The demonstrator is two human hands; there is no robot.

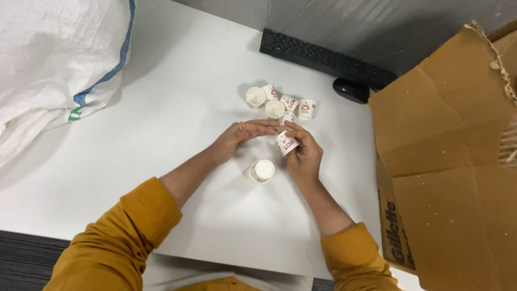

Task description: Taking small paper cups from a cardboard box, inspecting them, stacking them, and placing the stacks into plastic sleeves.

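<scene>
Small white paper cups with red print lie in a loose group (277, 103) on the white table (177, 91), several of them on their sides. My right hand (304, 156) grips one such cup (287, 143), tilted, between thumb and fingers. My left hand (239, 139) reaches in from the left, its fingers stretched toward that cup and touching or nearly touching its rim. One more cup (262, 171) stands upside down on the table just below both hands. Mustard-yellow sleeves cover both my forearms.
A large white woven sack (54, 59) with a blue stripe fills the far left. A black keyboard (323, 56) and a black mouse (351, 90) lie at the back. A big open cardboard box (447, 161) stands at the right edge.
</scene>
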